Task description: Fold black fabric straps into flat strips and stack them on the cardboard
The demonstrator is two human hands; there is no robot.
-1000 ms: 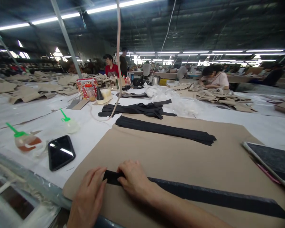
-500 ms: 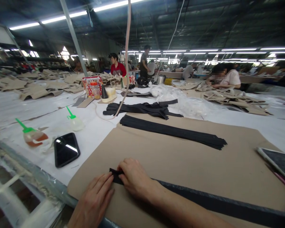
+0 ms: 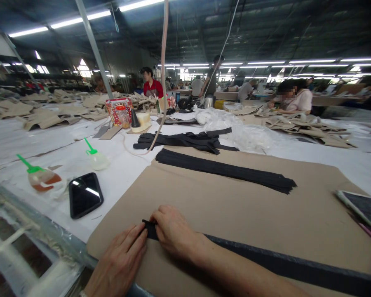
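Note:
A long black fabric strip (image 3: 266, 260) lies along the near side of a tan board (image 3: 210, 202), running from the lower right to its end between my hands. My left hand (image 3: 117, 255) rests on the board with its fingers stretched out, the tips touching the strip's left end. Close beside it, my right hand (image 3: 176, 235) has curled fingers pinching the strip's upper edge near that end. My right forearm covers part of the strip. Farther back on the board is a flat bundle of black strips (image 3: 225, 170).
Left of the board lie a black phone (image 3: 85, 195) and two squeeze bottles with green nozzles, one holding brown liquid (image 3: 45, 180). Loose black strips (image 3: 185, 141) and clear plastic (image 3: 250, 138) sit behind. A tablet-like device (image 3: 363, 210) is at right. A hose (image 3: 163, 82) hangs down.
My right hand has shifted very slightly left along the strip, and its folded-looking edge now lies flatter. My left hand stays in place. A standing person in the background has moved right.

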